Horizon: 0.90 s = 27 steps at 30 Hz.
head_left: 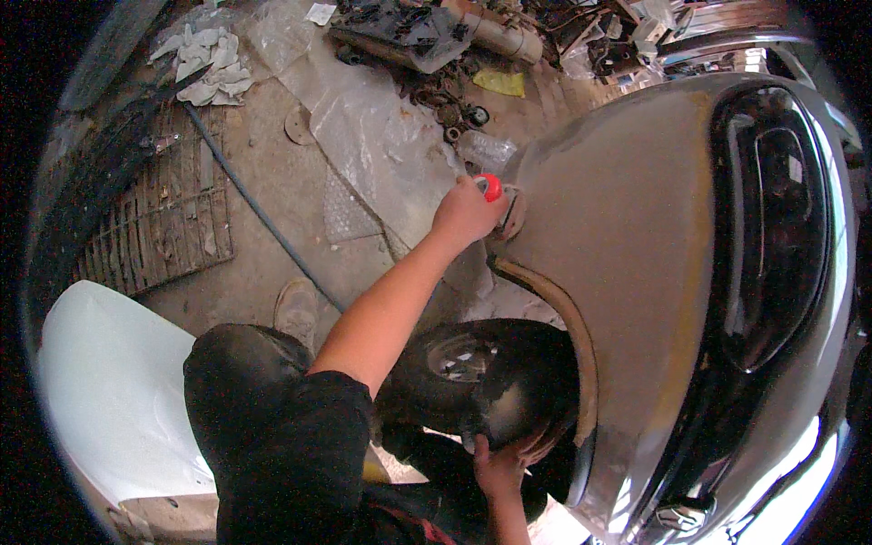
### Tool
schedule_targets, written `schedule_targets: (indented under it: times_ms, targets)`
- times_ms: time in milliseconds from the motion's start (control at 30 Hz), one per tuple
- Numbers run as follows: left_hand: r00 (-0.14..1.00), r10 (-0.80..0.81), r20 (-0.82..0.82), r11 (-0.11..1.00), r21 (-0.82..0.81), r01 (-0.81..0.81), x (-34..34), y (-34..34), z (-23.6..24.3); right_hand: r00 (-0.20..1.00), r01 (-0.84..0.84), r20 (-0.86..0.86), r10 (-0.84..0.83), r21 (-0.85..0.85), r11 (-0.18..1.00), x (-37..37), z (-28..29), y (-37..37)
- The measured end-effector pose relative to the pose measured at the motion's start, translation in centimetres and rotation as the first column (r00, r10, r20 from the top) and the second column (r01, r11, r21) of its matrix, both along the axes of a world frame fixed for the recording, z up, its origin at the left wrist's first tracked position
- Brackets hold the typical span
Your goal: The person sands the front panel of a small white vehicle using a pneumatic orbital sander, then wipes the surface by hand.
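My left hand (465, 214) reaches forward and grips a small red object (491, 186), pressing it against the front edge of a car's dull grey fender (627, 227). What the red object is cannot be told. Below, my right hand (501, 465) rests on the lower part of the black tyre (509, 381), at the edge of the wheel arch (581, 345), with its fingers curled against it. A dark headlamp (772, 227) sits in the fender to the right.
A white body panel (109, 381) lies at the lower left. A dark hose (254, 204) runs across the concrete floor past plastic sheets (363, 136) and a slatted wooden grate (173, 218). Rags (204, 64) and scrap parts (436, 36) crowd the far side.
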State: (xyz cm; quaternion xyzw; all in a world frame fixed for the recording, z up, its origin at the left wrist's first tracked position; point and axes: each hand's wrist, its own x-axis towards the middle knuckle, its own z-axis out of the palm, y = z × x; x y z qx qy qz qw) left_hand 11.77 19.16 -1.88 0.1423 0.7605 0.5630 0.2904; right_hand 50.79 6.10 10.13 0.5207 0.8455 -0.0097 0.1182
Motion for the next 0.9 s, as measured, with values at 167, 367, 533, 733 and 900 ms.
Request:
schedule_targets:
  times_ms: [167,367,533,733,900]
  targets:
    - [0.999,0.021,0.049,0.998,0.055,-0.023,-1.9,1.0,-1.4,0.961,-0.249,0.166,0.220,0.174,0.953,-0.1,0.0,0.1]
    - [0.996,-0.067,0.060,0.998,0.000,0.067,-0.4,-1.0,-0.5,0.998,-0.049,0.036,0.050,-0.022,0.999,1.0,-0.6,0.1]
    - [0.999,-0.032,0.035,0.999,0.034,0.031,-0.7,-0.5,-0.6,0.998,-0.014,-0.052,0.018,0.076,0.997,2.3,-2.2,0.3]
    - [0.994,-0.019,0.109,0.995,0.098,0.008,-2.0,0.7,-1.4,0.973,0.115,-0.178,-0.150,-0.189,0.975,-0.8,0.6,0.2]
    - [1.000,-0.018,0.009,1.000,-0.008,0.018,-0.1,-0.6,-0.9,0.997,-0.067,-0.019,0.068,0.042,0.997,1.2,-1.1,0.3]
